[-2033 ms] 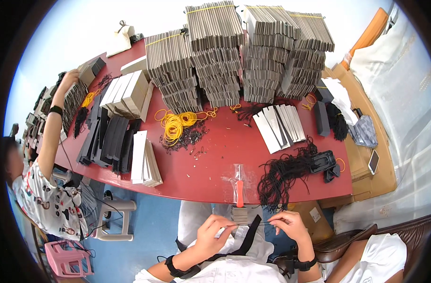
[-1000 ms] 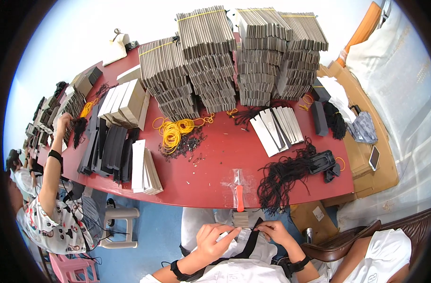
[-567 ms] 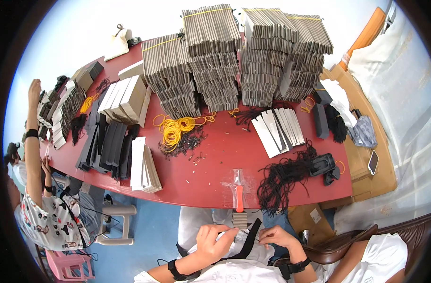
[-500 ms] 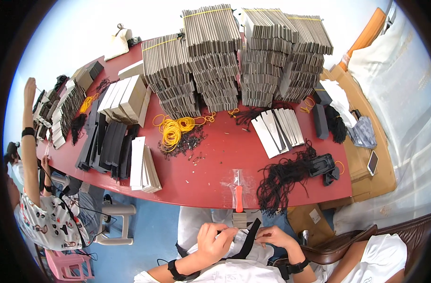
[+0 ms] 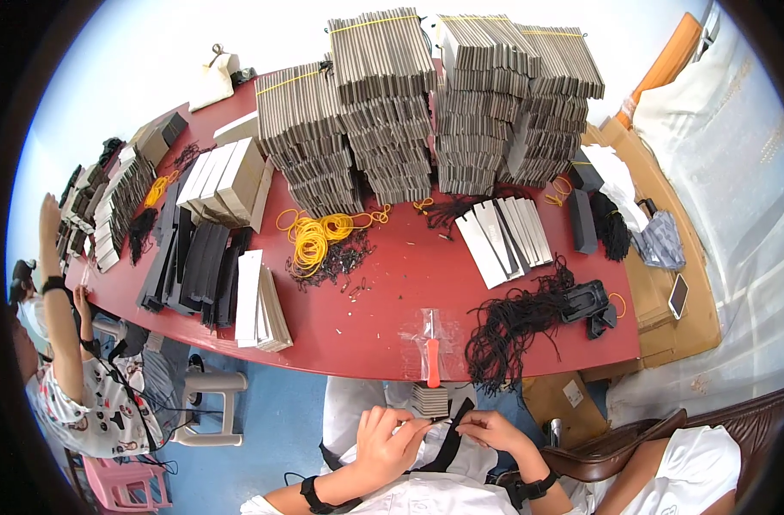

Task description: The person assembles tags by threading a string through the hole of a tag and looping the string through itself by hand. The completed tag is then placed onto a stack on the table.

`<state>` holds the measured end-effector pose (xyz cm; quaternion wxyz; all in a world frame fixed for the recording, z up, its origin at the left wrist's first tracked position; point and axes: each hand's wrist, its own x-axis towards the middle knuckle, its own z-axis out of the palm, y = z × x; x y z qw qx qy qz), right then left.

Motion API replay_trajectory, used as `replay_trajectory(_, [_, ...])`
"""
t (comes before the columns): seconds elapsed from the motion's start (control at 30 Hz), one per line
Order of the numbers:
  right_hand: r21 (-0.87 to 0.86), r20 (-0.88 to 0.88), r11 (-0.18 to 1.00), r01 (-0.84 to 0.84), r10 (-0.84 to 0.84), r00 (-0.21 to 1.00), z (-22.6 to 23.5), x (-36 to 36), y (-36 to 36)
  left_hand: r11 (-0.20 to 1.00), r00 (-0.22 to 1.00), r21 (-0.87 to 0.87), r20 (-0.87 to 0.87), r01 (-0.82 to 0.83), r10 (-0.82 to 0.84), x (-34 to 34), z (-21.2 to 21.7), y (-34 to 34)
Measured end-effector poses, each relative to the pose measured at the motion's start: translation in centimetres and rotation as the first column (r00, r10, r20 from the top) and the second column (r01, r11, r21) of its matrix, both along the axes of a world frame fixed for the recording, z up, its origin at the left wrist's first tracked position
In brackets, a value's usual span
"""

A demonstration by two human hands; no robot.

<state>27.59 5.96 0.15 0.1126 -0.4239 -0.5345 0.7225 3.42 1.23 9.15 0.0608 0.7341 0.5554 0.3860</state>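
Observation:
My left hand (image 5: pixel 385 444) is closed in a pinch above my lap, its fingertips at the near end of a small grey ridged stack (image 5: pixel 430 400), which looks like thin boards seen edge-on. Something dark and thin shows at those fingertips, too small to name. To the right, my right hand (image 5: pixel 492 432) has thumb and forefinger pressed together beside a black strap (image 5: pixel 451 445) that slants across my front. What it pinches cannot be made out. Just beyond the stack, an orange-handled tool (image 5: pixel 433 360) with a thin metal shaft lies under clear tape at the table edge.
On the red table (image 5: pixel 366 330) rise tall bundles of grey boards (image 5: pixel 383 112). Yellow cord (image 5: pixel 314 240), white-faced boards (image 5: pixel 503 240), black cords (image 5: pixel 512 339) and black strips (image 5: pixel 207 275) lie around. A co-worker (image 5: pixel 83 395) sits at left; a phone (image 5: pixel 678 297) lies on cardboard at right.
My right hand has moved left, closer to my left hand and the black strap. More of the grey stack shows. The co-worker's raised hand has come down.

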Motion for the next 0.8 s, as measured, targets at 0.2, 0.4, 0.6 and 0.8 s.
replay_trajectory(0.2, [0.036, 0.006, 0.999, -0.002, 0.001, 1.0, 0.4, -0.3, -0.1, 0.998, 0.994, -0.061, 0.107, -0.013, 0.02, 0.6, 0.3, 0.4])
replay_trajectory(0.4, [0.086, -0.1, 0.995, 0.047, -0.038, 0.994, 0.4, 0.2, -0.4, 0.986, 0.965, -0.163, 0.26, 0.026, 0.017, 0.6, 0.2, 0.4])
replay_trajectory(0.6, [0.323, -0.045, 0.946, -0.011, 0.027, 0.999, 5.0, 0.5, 0.2, 0.962, 0.942, -0.259, 0.334, 0.086, 0.005, 0.2, 0.9, 0.5])
replay_trajectory(0.8, [0.501, -0.04, 0.858, -0.115, 0.155, 0.987, 11.4, -1.6, 0.9, 0.932, 0.877, -0.29, 0.478, 0.216, -0.054, -1.2, 0.1, -0.4])
